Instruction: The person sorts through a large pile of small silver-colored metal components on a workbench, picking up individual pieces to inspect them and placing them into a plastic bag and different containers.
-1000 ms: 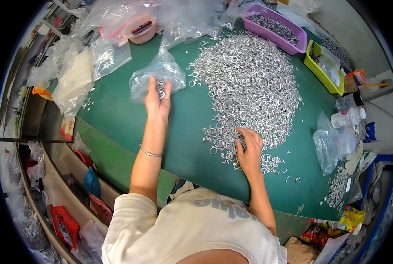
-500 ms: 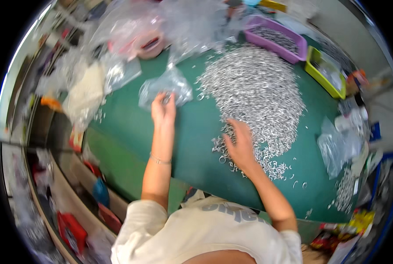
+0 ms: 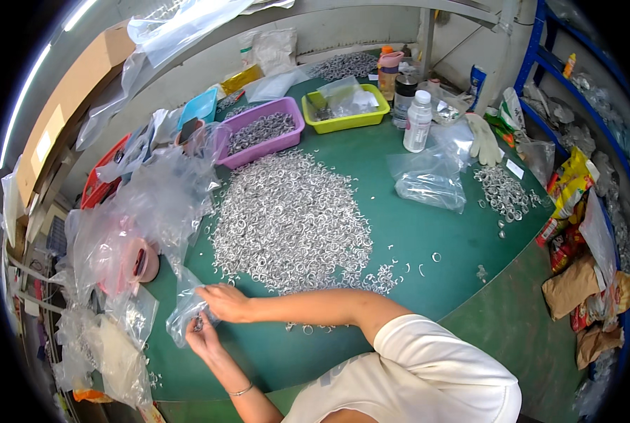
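A clear plastic bag [image 3: 186, 308] lies at the table's left front, beside the large heap of small silvery metal rings [image 3: 294, 218]. My left hand [image 3: 205, 342] is at the bag's near side, its fingers curled around a few metal rings [image 3: 198, 323]. Just above it, my right hand [image 3: 224, 303] reaches across from the right with its fingers closed at the bag's edge. The right fingertips overlap the plastic, and the back of that hand hides part of their grip. Many rings in the heap look open, like small curved hooks.
Behind the heap stand a purple basket [image 3: 267, 146] of darker rings and a yellow-green basket [image 3: 346, 125]. Crumpled plastic bags [image 3: 145, 204] crowd the left, around a pink container [image 3: 145, 262]. At right are a white bottle [image 3: 418, 123], a glove [image 3: 482, 141] and a smaller ring pile [image 3: 504, 192].
My right hand has left the heap's near edge and moved left to the plastic bag, beside my left hand. The view has turned to the right.
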`<state>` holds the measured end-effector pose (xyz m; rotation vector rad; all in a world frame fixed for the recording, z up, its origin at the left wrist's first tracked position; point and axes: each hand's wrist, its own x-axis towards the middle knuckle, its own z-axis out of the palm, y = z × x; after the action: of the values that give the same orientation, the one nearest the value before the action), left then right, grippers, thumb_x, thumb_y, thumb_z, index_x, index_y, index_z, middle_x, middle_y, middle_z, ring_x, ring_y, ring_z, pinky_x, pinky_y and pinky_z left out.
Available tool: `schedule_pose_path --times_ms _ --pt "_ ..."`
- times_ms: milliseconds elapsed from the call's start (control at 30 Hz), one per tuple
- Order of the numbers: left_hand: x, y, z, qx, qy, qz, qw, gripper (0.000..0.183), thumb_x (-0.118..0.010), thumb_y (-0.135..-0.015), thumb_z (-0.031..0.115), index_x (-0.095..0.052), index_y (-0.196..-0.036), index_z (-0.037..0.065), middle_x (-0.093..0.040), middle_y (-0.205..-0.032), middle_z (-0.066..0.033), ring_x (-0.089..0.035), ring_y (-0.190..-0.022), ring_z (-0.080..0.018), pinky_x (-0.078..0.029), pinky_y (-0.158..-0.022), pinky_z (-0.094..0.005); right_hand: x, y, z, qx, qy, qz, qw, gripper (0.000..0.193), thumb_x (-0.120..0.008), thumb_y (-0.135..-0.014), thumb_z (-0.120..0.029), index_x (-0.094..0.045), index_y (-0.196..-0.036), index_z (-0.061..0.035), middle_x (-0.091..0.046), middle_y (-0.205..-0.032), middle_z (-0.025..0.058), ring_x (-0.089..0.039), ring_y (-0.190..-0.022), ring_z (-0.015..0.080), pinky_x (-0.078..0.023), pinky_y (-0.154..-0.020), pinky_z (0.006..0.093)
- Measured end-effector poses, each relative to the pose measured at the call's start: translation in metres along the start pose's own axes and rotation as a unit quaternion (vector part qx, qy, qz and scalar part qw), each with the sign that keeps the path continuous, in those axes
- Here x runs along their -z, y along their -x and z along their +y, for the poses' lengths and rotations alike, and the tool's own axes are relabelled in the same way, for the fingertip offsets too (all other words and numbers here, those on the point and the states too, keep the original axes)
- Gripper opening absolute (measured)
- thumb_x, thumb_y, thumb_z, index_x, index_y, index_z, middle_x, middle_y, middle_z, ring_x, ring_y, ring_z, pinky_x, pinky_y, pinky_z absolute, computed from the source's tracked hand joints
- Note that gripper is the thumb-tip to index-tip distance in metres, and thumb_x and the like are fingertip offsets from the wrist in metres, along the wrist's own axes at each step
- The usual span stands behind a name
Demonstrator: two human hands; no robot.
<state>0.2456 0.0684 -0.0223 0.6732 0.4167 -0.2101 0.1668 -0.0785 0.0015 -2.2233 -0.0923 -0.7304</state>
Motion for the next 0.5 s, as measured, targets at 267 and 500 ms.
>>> schedule_pose_path --times_ms 267,500 --pt "-0.034 0.047 0.017 -0.046 -0.237 -0.279 0.929 0.027 -0.045 -0.085 -0.002 -0.051 -0.111 -0.006 -0.058 -0.111 -0.0154 -0.059 -0.098 -0.0225 -0.050 -0.086 -0.0350 0.046 0.002 -0.050 -0.054 -0.188 -0.100 0.975 0.047 -0.050 -0.082 -0.003 -0.033 -0.126 -0.0030 -0.061 -0.082 0.0252 -0.060 -0.078 0.0461 -0.047 -0.067 0.0493" --pt "-0.043 0.022 0.031 -0.153 -0.665 -0.264 0.682 0.018 -0.051 -0.086 0.000 -0.061 -0.100 -0.003 -0.065 -0.092 -0.0090 -0.062 -0.076 -0.0191 -0.051 -0.070 -0.0300 0.045 0.006 -0.043 -0.036 -0.200 -0.036 0.978 0.055 -0.047 -0.082 -0.001 -0.027 -0.133 -0.0042 -0.060 -0.082 0.0217 -0.060 -0.079 0.0409 -0.046 -0.067 0.0465"
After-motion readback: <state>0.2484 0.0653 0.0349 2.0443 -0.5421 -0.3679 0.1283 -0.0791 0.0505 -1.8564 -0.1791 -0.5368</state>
